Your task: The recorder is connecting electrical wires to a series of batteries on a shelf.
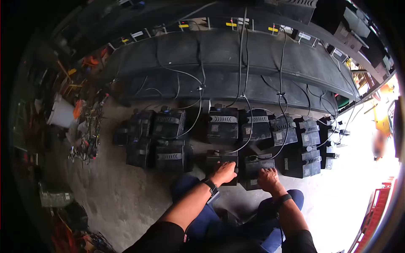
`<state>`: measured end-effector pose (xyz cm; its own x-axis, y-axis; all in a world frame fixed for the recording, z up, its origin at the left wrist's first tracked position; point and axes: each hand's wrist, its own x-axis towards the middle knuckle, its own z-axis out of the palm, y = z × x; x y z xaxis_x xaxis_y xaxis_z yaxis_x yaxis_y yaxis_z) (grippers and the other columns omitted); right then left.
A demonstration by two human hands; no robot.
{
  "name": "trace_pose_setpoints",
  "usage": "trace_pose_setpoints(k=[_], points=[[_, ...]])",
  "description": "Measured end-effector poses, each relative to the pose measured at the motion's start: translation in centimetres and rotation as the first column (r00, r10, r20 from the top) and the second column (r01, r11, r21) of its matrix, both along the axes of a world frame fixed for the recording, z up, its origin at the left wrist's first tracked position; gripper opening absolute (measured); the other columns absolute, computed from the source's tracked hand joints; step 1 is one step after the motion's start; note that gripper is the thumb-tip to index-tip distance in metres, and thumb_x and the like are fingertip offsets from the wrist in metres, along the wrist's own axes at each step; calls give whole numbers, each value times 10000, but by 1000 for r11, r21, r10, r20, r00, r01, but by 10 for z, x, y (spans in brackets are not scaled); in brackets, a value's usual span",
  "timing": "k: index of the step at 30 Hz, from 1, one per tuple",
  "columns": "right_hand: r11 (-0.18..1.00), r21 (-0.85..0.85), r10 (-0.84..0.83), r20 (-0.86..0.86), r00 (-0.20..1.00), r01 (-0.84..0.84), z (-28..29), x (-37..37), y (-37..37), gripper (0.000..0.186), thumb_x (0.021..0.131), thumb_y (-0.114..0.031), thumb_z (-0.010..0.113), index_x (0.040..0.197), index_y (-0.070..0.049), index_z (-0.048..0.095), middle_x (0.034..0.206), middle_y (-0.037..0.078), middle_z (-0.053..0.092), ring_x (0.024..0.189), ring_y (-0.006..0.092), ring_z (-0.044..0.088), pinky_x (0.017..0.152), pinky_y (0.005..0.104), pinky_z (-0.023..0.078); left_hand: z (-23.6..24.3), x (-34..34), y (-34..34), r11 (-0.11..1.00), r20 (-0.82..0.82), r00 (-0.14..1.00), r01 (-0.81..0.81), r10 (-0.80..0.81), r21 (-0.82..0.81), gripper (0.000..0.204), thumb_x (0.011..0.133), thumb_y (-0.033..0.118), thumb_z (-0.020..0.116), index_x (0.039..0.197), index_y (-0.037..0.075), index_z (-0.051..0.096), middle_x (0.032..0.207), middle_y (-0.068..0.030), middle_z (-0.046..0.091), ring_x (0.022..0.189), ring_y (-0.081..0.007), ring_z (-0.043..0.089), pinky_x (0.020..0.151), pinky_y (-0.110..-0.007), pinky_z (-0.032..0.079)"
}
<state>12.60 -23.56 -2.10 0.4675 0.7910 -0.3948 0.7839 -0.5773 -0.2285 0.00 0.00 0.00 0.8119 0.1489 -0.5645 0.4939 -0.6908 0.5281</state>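
Two black box-shaped units with carry handles, perhaps battery packs, stand on the floor right in front of my knees. My left hand point(224, 172) is closed over the top of the left unit point(216, 157), its fingers curled at the handle. On the right unit point(253, 168), my right hand point(269, 179) is bent into a fist-like grip at the near top edge. A grey cable point(249, 137) runs down to the left unit. Another black cable point(286, 137) reaches the right unit's top. The handles beneath my fingers are mostly hidden.
More black units with ribbed handles point(223, 119) stand in rows ahead, left and right. Behind them is a dark metal shelf point(219, 50) with hanging cables. Tangled wires point(86, 126) and a white bucket point(63, 111) are at left; a red crate point(375, 211) is at right.
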Motion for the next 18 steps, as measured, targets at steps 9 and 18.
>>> trace_pose_setpoints(k=[9,18], points=[[995,95,-59,168,984,43,22,-49,-21,525,750,-294,734,1185,-41,584,1181,160,612,1220,348,534,1040,511,402,36,-40,-19,996,13,997,75,-76,50,727,818,396,722,1430,127,434,1394,-181,493,1364,-366,408,1151,-595,219],[994,-108,11,136,991,4,36,-33,-14,411,792,-214,664,1166,-55,601,1206,145,618,1206,310,552,961,501,439,63,-29,-19,966,-99,977,204,-190,160,666,786,365,756,1346,99,513,1356,-180,549,1326,-351,468,1095,-574,321]])
